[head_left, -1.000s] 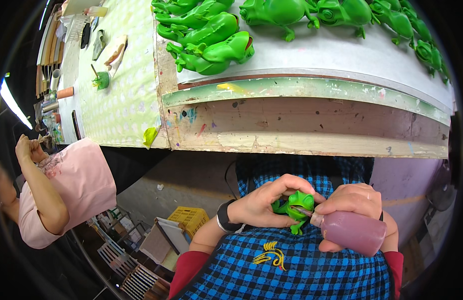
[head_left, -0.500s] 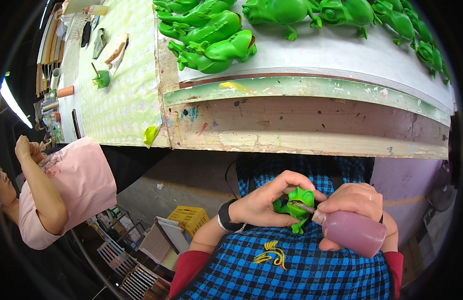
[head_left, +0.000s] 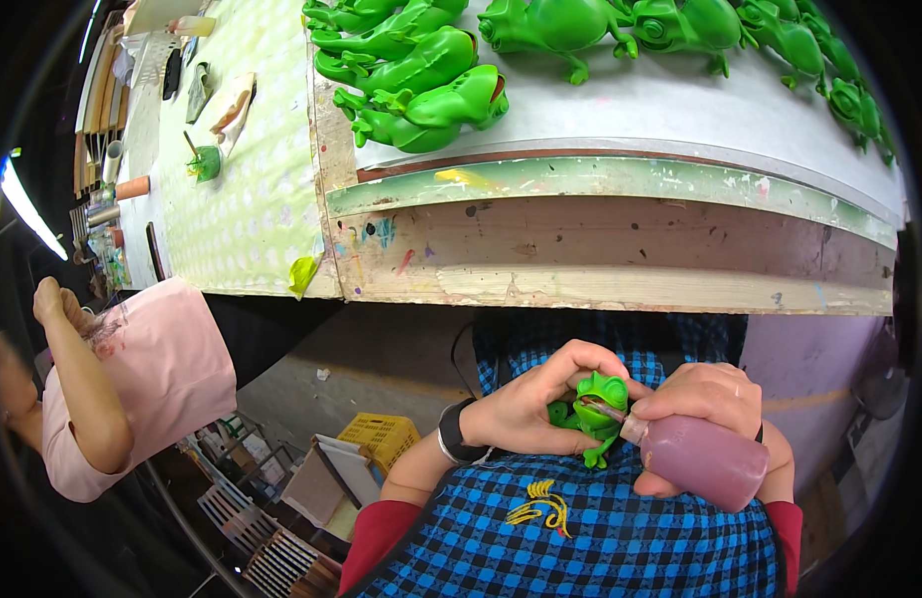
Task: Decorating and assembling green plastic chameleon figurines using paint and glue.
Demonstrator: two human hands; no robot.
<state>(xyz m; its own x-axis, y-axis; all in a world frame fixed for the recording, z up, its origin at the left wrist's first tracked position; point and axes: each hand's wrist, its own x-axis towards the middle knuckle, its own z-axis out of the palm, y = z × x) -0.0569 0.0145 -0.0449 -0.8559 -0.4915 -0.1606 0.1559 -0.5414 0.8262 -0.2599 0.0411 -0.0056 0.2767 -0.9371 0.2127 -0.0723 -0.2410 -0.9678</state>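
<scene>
My left hand is closed around a small green frog figure, held over my lap against the blue checked apron. The frog's mouth faces my right side, and a dark reddish colour shows inside it. In my right hand is a squeeze bottle filled with dusky pink-purple liquid, tilted so its narrow nozzle points left. The nozzle's tip reaches the frog's mouth; whether it touches the surface I cannot tell. Part of the frog's body is hidden behind my left fingers.
Several larger green frog figures lie on white paper upon the table beyond my hands. The table's paint-stained wooden edge runs across in front. At left, a person in a pink shirt sits by the table; a yellow crate stands below.
The bottle's nozzle stays at the frog's mouth, with only slight shifts of hands and view. The person at left has turned their head a little.
</scene>
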